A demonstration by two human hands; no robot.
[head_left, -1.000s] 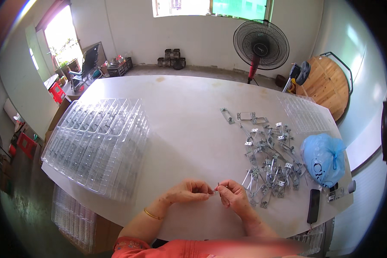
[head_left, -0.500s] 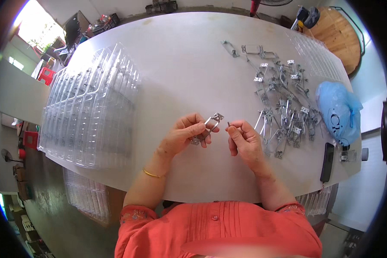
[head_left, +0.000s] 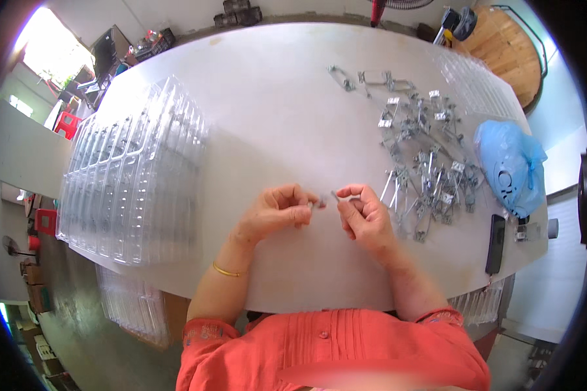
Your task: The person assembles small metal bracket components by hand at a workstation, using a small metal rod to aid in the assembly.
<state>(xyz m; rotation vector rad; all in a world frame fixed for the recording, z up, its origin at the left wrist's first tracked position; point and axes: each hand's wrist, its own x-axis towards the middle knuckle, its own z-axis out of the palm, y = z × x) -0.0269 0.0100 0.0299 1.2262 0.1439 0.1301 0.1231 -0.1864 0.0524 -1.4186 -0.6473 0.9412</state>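
Observation:
Above the near middle of the table, my left hand (head_left: 272, 212) is closed on a small metal bracket (head_left: 319, 203). Only a blurred bit of it shows past the fingertips; the rest is hidden by the fingers. Close by on the right, my right hand (head_left: 369, 218) pinches a thin, dark grey pin (head_left: 334, 194) between thumb and forefinger. Its tip points toward the bracket, and a small gap seems to lie between them. To the right of my right hand spreads a loose heap of similar metal brackets (head_left: 430, 159) with rods.
Stacked clear plastic trays (head_left: 134, 189) fill the table's left side. More clear trays (head_left: 479, 85) lie at the far right. Along the right edge are a tied blue plastic bag (head_left: 512, 166) and a black phone (head_left: 495, 244). A round wooden board (head_left: 502, 55) stands beyond.
My left hand has turned the bracket, so its frame, plain to see before, is now mostly behind the fingers. The right hand has shifted slightly left with the pin.

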